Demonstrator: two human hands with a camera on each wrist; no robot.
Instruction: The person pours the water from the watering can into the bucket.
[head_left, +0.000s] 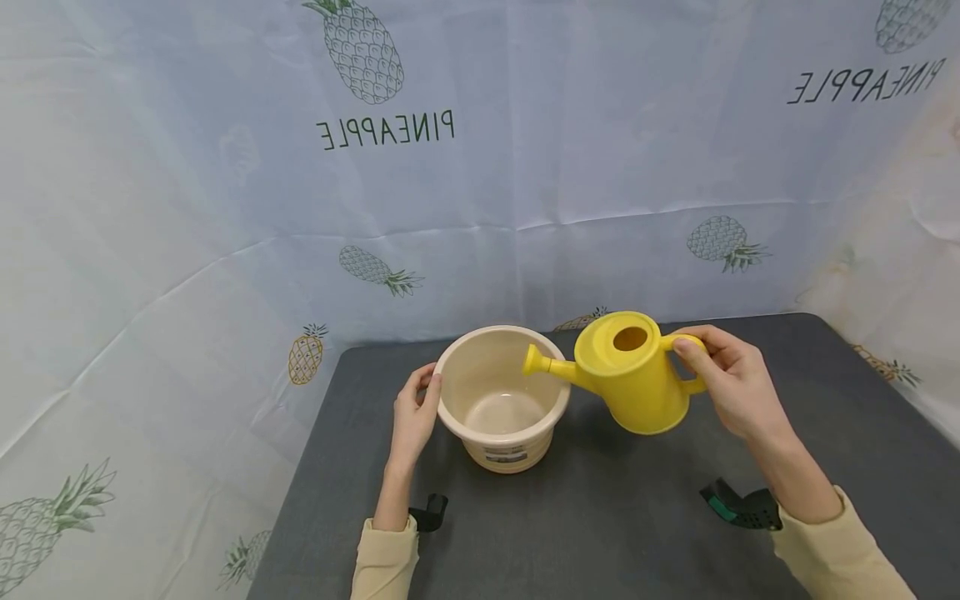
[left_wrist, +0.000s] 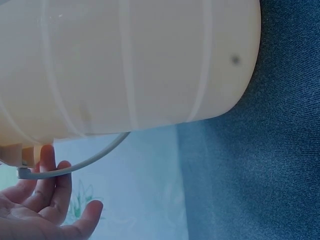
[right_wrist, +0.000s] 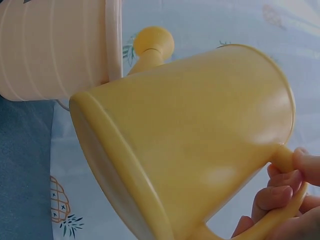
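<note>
A cream plastic bucket (head_left: 504,437) stands on the dark table with its mouth up. At the left of its rim is my left hand (head_left: 416,410), thumb and fingertips holding the edge. Beside those fingers (left_wrist: 61,187) a thin curved bail handle (left_wrist: 100,155) hangs along the bucket wall. My right hand (head_left: 731,379) grips the looped handle of a yellow watering can (head_left: 645,392), fingers (right_wrist: 274,197) wrapped around the loop. The can is held above the table, tipped to the left. Its spout head (head_left: 532,360) overlaps the bucket's mouth in the head view.
A dark tabletop (head_left: 600,533) lies under the bucket. White cloth with pineapple prints (head_left: 480,183) hangs behind and at both sides. Dark straps or mounts (head_left: 742,507) sit by both wrists.
</note>
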